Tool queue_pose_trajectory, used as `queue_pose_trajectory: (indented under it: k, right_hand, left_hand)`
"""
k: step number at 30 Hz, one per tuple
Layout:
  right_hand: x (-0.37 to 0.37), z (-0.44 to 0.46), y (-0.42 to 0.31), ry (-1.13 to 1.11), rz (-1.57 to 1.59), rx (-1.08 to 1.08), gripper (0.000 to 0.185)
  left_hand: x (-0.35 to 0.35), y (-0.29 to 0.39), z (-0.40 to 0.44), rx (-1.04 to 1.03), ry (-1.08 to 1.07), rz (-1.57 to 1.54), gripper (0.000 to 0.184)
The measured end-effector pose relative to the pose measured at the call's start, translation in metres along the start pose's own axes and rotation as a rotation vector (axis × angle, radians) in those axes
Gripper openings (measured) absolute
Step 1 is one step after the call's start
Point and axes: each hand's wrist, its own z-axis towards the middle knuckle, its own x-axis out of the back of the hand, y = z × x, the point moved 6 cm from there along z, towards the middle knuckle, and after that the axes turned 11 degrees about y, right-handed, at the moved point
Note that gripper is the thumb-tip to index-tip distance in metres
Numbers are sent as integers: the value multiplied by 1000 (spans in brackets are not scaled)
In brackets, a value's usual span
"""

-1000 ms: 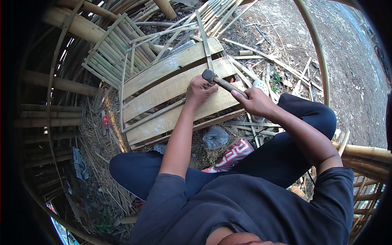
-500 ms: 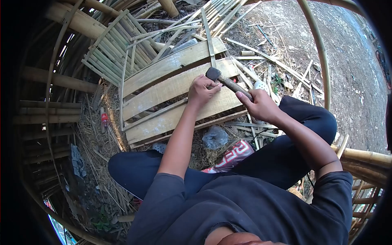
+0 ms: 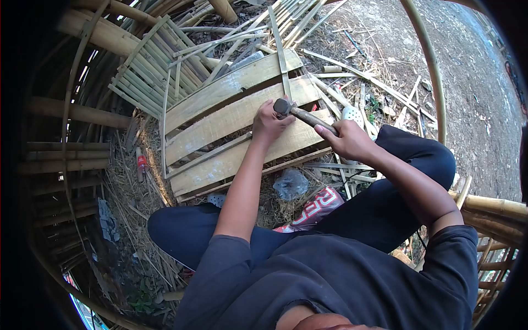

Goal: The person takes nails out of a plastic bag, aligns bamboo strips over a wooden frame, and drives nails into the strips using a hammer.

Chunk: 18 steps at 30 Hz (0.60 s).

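My right hand [image 3: 350,141] is wrapped round the wooden handle of a hammer [image 3: 308,116]. The dark hammer head overlaps the fingertips of my left hand [image 3: 269,122]. Those fingers are pressed together over the slatted wooden crate [image 3: 220,125]; what they pinch is hidden behind the hammer head. A thin bamboo strip [image 3: 278,47] runs from beyond the crate over its far boards, its near end close to the hammer head.
A panel of bamboo slats [image 3: 157,66] leans at the back left. Loose bamboo strips [image 3: 379,82] litter the ground to the right. A plastic bag [image 3: 291,185] and a red-and-white packet [image 3: 316,209] lie between my legs. A curved bamboo pole [image 3: 430,60] stands at the right.
Over the last half second the hammer head has moved slightly left and down, onto my left fingertips. Both hands keep nearly the same place on the crate.
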Motion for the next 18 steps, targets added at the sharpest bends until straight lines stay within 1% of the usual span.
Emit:
queue_pose_trajectory:
  k: [2, 3, 5, 6, 9, 10, 11, 12, 14, 15, 16, 18]
  right_hand:
    - [0, -4, -4, 46, 74, 67, 77]
    - [1, -5, -6, 66, 108, 104, 77]
    - [-2, -5, -2, 57, 62, 49, 75]
    - [-2, -4, -1, 59, 42, 24, 74]
    - [-6, -2, 8, -6, 62, -150, 67]
    - [-2, -1, 5, 28, 95, -84, 67]
    - [1, -3, 1, 54, 124, -19, 68]
    - [4, -3, -3, 73, 150, 49, 68]
    - [4, -2, -4, 100, 136, 104, 70]
    - [3, -4, -4, 112, 133, 129, 70]
    - [1, -5, -2, 100, 75, 52, 69]
    - [-4, -2, 3, 34, 27, -17, 67]
  left_hand:
    - [-8, -15, -2, 18, 17, -105, 35]
    - [-9, -16, -1, 12, 22, -106, 35]
    - [-11, -19, -1, -14, 23, -56, 35]
    - [-8, -14, 0, -60, 39, -20, 33]
    - [3, 10, -1, -242, 126, 57, 26]
    - [2, 12, 2, -167, 104, 21, 21]
    - [4, 14, 1, -85, 81, -14, 21]
    - [5, 14, 0, 4, 62, -49, 25]
    - [9, 22, 2, 22, 47, -36, 25]
    - [9, 21, 1, -6, 59, -29, 24]
    - [10, 21, 0, -33, 71, -21, 22]
    - [11, 25, -2, -116, 139, -81, 22]
